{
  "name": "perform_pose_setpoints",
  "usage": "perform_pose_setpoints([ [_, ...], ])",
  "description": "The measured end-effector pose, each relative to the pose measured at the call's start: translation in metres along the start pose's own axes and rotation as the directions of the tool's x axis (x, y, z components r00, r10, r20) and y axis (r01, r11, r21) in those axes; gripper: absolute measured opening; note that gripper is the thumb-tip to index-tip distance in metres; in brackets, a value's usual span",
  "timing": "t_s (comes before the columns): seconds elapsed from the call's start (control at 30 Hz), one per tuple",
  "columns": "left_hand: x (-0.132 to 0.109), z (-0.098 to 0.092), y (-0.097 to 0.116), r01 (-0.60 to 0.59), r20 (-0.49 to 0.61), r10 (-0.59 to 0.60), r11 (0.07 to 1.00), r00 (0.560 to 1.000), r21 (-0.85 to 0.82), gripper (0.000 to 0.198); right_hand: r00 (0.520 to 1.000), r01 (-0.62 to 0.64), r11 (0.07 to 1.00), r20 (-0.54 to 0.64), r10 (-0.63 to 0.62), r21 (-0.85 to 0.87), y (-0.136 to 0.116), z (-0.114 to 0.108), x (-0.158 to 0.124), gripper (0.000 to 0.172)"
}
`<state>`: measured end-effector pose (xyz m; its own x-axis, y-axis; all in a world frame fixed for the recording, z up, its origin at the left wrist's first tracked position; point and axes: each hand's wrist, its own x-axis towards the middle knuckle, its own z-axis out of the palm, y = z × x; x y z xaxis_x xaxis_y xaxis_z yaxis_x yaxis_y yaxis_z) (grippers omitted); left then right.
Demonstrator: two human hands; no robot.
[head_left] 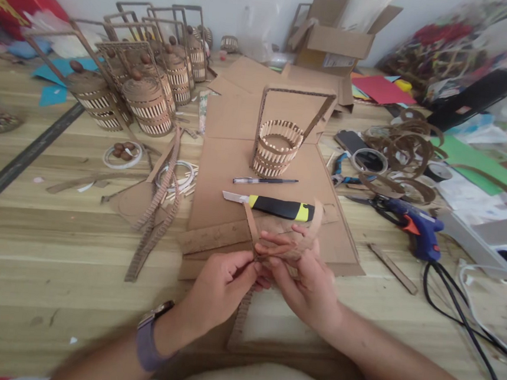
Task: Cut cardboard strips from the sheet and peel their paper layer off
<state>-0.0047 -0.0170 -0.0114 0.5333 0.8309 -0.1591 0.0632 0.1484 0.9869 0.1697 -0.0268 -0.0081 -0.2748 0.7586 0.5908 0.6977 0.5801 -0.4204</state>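
Note:
My left hand [221, 285] and my right hand [305, 277] meet low in the middle, both pinching a narrow cardboard strip [251, 219] that is bent into a loop between my fingers. The strip's free end rises up past my left fingers. A grey watch sits on my left wrist. Just beyond my hands lie a yellow and black utility knife [278, 207] and a black pen [265, 181] on flat cardboard sheets [234, 153]. Further back stands an open-topped cardboard basket [278, 146] with a square handle.
Several finished cardboard lanterns [148, 101] stand at the back left. Corrugated strips [157, 205] and tape rings [175, 174] lie left of centre. A blue glue gun [414, 225] with black cables, scissors, cardboard coils [405, 150] and coloured paper fill the right. An open box [338, 38] stands behind.

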Motion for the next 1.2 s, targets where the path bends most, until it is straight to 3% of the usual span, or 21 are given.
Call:
perform_pose_setpoints([
  [0.17,0.003,-0.001,0.001,0.008,0.013,-0.007,0.998,1.0,-0.055,0.027,1.0,-0.021,1.0,-0.009,0.021,0.002,0.0,-0.001,-0.001,0.018],
  [0.47,0.007,0.0,0.004,0.064,-0.114,-0.072,0.995,0.991,-0.071,0.025,0.996,0.082,0.996,-0.04,-0.081,0.022,-0.005,0.007,0.0,0.019],
  [0.77,0.005,0.0,0.005,0.066,-0.079,-0.078,0.987,0.994,-0.143,0.024,0.999,0.041,0.998,-0.006,-0.041,-0.049,-0.004,0.002,0.001,0.018],
  [0.9,0.005,0.001,0.003,0.051,-0.06,-0.06,0.987,0.996,-0.149,0.022,1.0,0.027,1.0,0.002,-0.027,0.008,-0.003,0.002,-0.001,0.019],
  [1.0,0.007,0.0,0.001,0.024,-0.057,-0.035,0.983,0.998,-0.181,0.024,0.999,0.035,0.998,-0.008,-0.034,0.053,-0.002,0.005,-0.001,0.018],
  [1.2,0.007,-0.002,-0.002,0.056,-0.053,-0.064,0.989,0.997,-0.14,0.031,0.994,0.106,0.994,-0.031,-0.106,-0.02,0.003,0.011,0.0,0.016],
])
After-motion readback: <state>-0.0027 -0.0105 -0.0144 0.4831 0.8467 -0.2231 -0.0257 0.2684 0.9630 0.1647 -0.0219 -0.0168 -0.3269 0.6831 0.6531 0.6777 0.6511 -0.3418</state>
